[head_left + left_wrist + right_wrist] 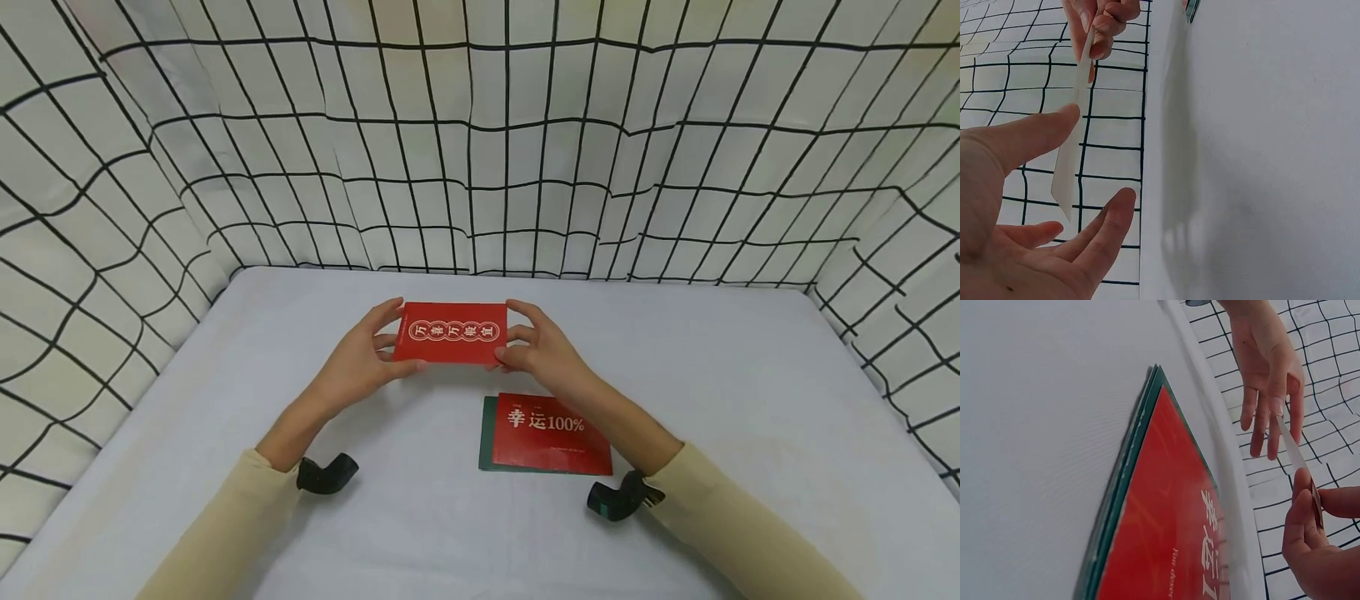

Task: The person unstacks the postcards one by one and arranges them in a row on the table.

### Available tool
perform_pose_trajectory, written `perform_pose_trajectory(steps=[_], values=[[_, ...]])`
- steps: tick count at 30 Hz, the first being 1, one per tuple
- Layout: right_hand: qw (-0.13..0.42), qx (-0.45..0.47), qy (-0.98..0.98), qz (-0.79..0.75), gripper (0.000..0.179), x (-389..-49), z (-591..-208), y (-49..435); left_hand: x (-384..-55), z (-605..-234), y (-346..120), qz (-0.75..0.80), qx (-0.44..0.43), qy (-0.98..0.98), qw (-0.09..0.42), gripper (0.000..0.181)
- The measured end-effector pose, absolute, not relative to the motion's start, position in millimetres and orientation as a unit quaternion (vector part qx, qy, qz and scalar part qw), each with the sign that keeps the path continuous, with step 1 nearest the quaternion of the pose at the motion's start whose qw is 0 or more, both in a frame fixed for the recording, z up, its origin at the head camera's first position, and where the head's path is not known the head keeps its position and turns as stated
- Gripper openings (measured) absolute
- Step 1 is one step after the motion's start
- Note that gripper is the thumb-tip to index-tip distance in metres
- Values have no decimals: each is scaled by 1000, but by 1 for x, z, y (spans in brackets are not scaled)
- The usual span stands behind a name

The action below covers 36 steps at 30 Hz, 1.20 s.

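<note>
One red card [450, 332]: near the centre of the head frame, held up over the white tabletop [712, 358], apart from it; printed face, pale characters in linked rings; seen nearly edge-on in both wrist views.
Left hand [360, 354]: at the card's left end; thumb touches the card, other fingers extended and spread, not wrapped round it.
Right hand [543, 346]: at the card's right end; thumb and fingers pinch it.
Stack: below and right of centre in the head frame; lower red card [543, 437], marked with two characters and "100%", lies on a green piece [487, 433] that shows along the left and bottom edges; layered green edge visible in the right wrist view.
In the way: right forearm [630, 421] crosses above the stack and hides its upper right corner in the head frame.
Wrist gear: black fitting [327, 473] by the left cuff, lower left of centre; second black fitting [617, 497] by the right cuff, just below the stack.
Sleeves: beige left sleeve [225, 525] from the lower left; beige right sleeve [750, 525] from the lower right.
Surround: black mesh [506, 150] against white, across the top and down both sides of the head frame.
</note>
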State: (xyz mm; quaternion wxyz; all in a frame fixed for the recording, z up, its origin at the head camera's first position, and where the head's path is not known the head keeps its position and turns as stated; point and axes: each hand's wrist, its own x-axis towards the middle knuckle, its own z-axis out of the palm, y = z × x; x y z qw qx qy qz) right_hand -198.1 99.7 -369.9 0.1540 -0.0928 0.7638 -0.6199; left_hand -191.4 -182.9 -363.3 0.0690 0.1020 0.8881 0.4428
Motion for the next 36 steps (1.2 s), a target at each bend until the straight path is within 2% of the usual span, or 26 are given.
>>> perform_pose_trajectory(steps=[9, 27, 36], values=[[168, -93, 759, -623, 77, -204, -368, 91, -195, -365, -189, 456, 69, 884, 79, 96], [174, -73, 761, -620, 79, -215, -369, 72, -199, -364, -197, 462, 27, 886, 46, 86], [158, -52, 767, -620, 67, -218, -372, 57, -197, -365, -204, 456, 0, 889, 40, 87]])
